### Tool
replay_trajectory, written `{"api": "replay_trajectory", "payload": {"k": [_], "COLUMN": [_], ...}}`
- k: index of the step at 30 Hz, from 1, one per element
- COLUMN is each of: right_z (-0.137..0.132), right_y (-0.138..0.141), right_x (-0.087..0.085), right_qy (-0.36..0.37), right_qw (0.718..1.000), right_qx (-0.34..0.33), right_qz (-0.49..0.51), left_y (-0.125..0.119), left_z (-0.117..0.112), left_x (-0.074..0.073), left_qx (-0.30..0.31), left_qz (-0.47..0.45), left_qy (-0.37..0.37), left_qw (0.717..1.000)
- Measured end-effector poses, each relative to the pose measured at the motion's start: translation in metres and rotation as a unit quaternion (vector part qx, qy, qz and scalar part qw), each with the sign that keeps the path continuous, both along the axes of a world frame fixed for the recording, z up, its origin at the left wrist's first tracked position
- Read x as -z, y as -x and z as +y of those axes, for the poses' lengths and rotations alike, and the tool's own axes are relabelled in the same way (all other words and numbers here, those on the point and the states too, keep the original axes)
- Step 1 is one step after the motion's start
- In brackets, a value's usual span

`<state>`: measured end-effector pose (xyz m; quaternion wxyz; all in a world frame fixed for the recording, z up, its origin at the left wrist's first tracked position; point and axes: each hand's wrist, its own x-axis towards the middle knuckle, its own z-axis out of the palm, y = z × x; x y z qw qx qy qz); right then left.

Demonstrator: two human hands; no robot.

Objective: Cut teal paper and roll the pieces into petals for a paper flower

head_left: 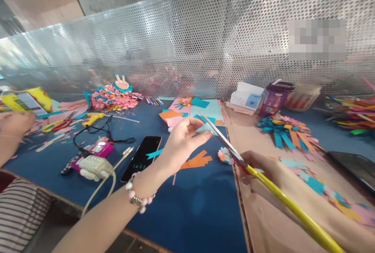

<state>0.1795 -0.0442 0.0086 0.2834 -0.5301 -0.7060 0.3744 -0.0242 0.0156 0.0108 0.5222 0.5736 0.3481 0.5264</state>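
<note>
My left hand (187, 137) pinches a small piece of light blue paper (206, 128) between thumb and fingers above the blue table. My right hand (260, 169) is closed on a pair of scissors (278, 192) with a yellow handle. Their blades, slightly parted, point up and left and lie across the paper's right side; I cannot tell whether they touch it. Beneath my left hand are orange paper strips (197, 161). A small flower of paper pieces (225, 155) lies just left of the blades.
A phone (142, 159), a power strip (93, 163) and cables lie left. Behind stand a pink paper-petal pile (115, 96) and coloured sheets (205, 108). At right are a purple jar (275, 98) and paper fringes (284, 131). Another person's hand (17, 124) is far left.
</note>
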Motion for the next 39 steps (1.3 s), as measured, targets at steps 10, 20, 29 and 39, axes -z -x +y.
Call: {"api": "replay_trajectory", "payload": {"k": [10,20,29,39], "right_z": [0.011,0.005,0.002,0.006], "right_y": [-0.004,0.002,0.006,0.004], "right_x": [0.031,0.020,0.014,0.022], "right_qy": [-0.020,-0.018,-0.012,-0.015], "right_qw": [1.000,1.000,1.000,0.997], "right_qx": [0.016,0.012,0.025,0.034], "right_qz": [-0.012,0.007,-0.014,-0.064], "left_y": [-0.001,-0.001,-0.002,-0.004], "left_z": [0.001,0.000,-0.001,-0.001], "left_x": [0.002,0.000,0.000,0.006], "left_qx": [0.004,0.006,0.005,0.014], "left_qz": [-0.013,-0.019,-0.016,-0.029], "left_qy": [-0.002,0.004,0.005,0.006], "left_qw": [1.000,1.000,1.000,0.999]}}
